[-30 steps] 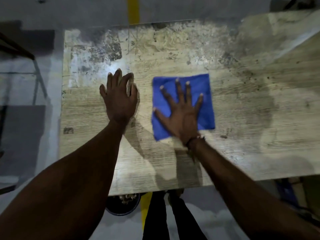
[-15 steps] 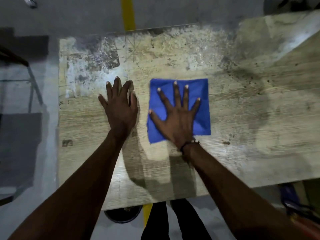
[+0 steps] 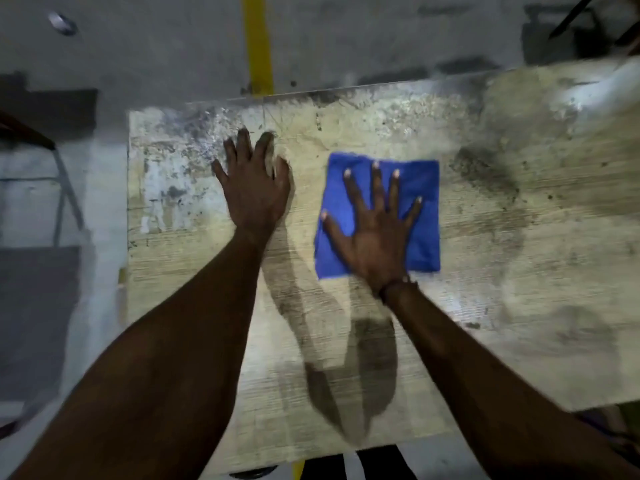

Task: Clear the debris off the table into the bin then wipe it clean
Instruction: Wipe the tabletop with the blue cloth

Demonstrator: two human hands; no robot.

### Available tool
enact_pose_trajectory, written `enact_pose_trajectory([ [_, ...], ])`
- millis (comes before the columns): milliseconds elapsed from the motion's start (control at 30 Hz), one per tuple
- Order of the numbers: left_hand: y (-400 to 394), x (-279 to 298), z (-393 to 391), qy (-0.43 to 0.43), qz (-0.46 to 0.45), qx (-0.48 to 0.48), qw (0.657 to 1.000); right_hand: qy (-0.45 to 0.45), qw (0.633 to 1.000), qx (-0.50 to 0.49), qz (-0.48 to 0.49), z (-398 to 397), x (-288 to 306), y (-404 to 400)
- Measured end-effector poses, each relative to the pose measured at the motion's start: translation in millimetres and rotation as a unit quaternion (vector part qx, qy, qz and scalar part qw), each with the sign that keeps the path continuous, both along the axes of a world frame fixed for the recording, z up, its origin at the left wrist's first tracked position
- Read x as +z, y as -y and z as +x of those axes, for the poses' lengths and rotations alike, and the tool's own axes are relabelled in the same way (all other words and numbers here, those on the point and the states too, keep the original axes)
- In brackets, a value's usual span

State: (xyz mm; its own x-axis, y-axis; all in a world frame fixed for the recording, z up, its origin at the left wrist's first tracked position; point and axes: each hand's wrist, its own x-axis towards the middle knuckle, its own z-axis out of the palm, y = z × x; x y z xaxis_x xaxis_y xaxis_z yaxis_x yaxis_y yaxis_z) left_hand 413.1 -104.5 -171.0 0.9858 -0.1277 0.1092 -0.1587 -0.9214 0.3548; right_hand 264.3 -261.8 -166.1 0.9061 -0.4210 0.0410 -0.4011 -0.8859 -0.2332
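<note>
Legible text: none on any surface.
Table (image 3: pixel 346 341): worn, stained wood grain; no lettering, label or number can be read.
Blue cloth (image 3: pixel 420 216): plain, no tag or brand visible.
Yellow floor stripe (image 3: pixel 258 43): a painted line only, bearing no characters.
Wrist band (image 3: pixel 398 284): too small and dark to tell any marking.

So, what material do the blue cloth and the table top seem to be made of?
The blue square cloth looks like soft fabric, perhaps microfibre: matte, with a fuzzy far edge. The pale worn table top looks like wood or wood-grain laminate: fine parallel grain lines, dull finish, grey scuffed patches at the far left.
</note>
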Motion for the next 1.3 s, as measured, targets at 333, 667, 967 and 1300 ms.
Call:
enact_pose_trajectory([
  [333,5,9,-2,-0.02,-0.021,0.013,1.0,-0.017,0.999,-0.038,0.005,99,-3,58],
  [667,6,12,-1,-0.02,-0.014,0.025,0.999,-0.033,0.999,0.037,0.008,43,6,6],
  [967,6,11,2,-0.033,-0.035,0.022,0.999,-0.028,0.999,-0.026,-0.008,130,3,49],
  [1300,8,12,0,-0.029,-0.024,0.026,0.999,-0.003,1.0,-0.002,-0.002,160,-2,55],
])
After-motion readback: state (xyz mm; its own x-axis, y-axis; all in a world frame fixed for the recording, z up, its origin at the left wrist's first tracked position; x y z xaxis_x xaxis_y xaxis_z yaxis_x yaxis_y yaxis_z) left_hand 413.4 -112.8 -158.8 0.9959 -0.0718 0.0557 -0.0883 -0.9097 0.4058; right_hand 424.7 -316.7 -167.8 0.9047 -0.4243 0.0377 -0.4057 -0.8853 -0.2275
